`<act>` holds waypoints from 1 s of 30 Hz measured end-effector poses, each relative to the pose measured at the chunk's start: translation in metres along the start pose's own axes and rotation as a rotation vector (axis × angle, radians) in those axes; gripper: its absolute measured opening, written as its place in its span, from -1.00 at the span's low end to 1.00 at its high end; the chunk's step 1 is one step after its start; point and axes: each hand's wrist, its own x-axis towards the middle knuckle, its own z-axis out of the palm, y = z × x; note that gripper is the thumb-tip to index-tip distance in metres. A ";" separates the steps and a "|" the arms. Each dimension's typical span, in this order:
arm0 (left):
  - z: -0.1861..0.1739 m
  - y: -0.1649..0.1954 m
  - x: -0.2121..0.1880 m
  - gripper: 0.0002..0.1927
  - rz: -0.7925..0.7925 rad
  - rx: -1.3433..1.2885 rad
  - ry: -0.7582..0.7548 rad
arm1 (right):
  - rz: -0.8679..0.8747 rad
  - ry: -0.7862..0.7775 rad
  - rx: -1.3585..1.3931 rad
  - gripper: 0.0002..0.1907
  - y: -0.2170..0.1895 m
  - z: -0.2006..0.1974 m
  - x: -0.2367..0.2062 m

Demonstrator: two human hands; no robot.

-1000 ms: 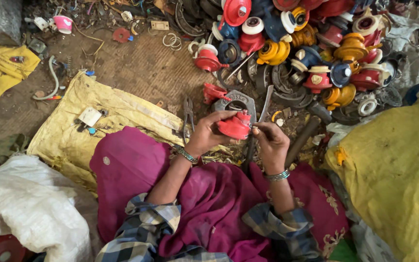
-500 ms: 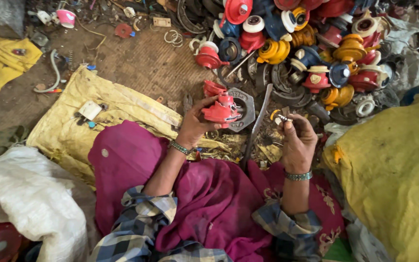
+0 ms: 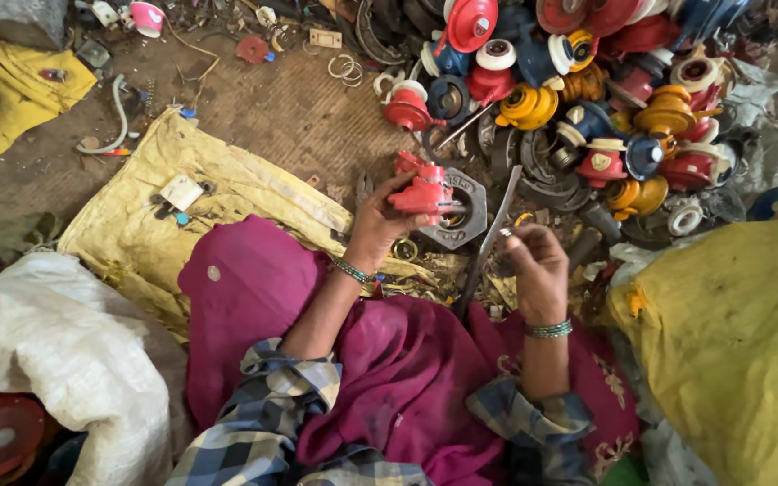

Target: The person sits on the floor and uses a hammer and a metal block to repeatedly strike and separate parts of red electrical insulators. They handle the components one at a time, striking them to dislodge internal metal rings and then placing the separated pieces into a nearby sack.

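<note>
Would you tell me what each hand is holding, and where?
Left hand grips the red valve part by its body; right hand pinches a small metal piece at its fingertips.

Small item in right hand [image 3: 538, 270] perhaps metal.

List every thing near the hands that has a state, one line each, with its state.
left hand: closed around the red regulator
red regulator: held, lifted over the hexagonal metal part
hexagonal metal part: lying flat on the ground
right hand: fingertips pinching a small piece, too small to identify
yellow sack: spread flat
</note>
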 end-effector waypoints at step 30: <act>0.009 -0.045 0.024 -0.66 0.152 -0.245 0.651 | -1.002 -0.216 -0.979 -0.59 -0.208 0.299 0.062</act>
